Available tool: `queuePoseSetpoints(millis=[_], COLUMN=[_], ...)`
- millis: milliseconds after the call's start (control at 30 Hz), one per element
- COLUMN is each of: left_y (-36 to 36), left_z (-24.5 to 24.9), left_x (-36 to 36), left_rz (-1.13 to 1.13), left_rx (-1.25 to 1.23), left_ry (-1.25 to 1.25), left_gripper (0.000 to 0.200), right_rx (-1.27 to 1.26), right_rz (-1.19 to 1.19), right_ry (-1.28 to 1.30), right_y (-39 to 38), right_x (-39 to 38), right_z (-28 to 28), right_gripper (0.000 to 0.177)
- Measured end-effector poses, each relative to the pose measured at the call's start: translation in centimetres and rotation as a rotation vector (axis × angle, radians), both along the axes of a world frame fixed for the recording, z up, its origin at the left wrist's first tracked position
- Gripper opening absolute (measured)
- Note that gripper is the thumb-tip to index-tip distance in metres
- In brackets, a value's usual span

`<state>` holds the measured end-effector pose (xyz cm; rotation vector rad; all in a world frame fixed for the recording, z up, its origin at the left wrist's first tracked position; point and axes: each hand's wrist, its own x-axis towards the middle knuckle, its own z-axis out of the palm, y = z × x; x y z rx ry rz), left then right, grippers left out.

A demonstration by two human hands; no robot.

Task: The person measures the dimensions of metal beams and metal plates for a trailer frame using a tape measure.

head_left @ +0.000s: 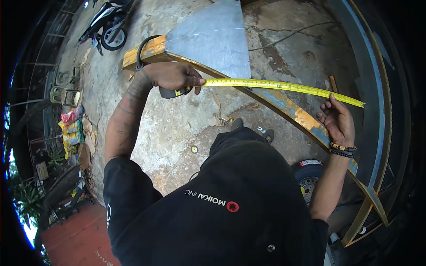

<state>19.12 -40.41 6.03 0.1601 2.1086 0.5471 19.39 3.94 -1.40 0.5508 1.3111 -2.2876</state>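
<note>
My left hand (171, 76) is closed round the dark case of a tape measure (171, 93), thumb at the mouth where the yellow blade (279, 85) comes out. The blade runs to the right, bowing slightly, over a metal sheet's lower tip and a yellow-and-blue painted steel bar (277, 99). Near the blade's free end, my right hand (338, 119) has its fingers curled, with a fingertip against the blade's lower edge. Above the bar lies the grey metal sheet (213, 35), its side along the bar.
A long curved steel beam (377, 88) stands at the right. A wheel with a tyre (308, 175) lies beside my right forearm. Upper left is a parked motorbike (108, 29); colourful bags (72, 133) lie at the left. A cable (295, 33) crosses the concrete floor.
</note>
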Motion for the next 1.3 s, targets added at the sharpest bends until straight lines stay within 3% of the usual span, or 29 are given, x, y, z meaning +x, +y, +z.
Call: queuePoseSetpoints(millis=[433,467,767,1300], left_y=[0.3,0.3,1.5,0.5], left_z=[-0.1,-0.2,0.7,-1.2], left_x=[-0.3,-0.6,-0.7,-1.3], left_rz=[-0.026,-0.022,-0.032,-0.021], left_rx=[-0.052,0.032,-0.072,-0.002], left_ry=[0.06,0.01,0.014,-0.079], left_gripper=[0.047,0.049,0.046,0.049], right_rx=[-0.031,-0.02,-0.013,-0.018], right_rz=[-0.009,-0.018,-0.045,-0.016], right_ry=[0.049,0.032,0.01,-0.025], right_y=[0.5,0.4,0.2,0.0], right_x=[-0.1,0.0,0.0,-0.2], right_z=[-0.7,-0.5,-0.3,-0.2], right_gripper=[0.007,0.007,0.009,0.012])
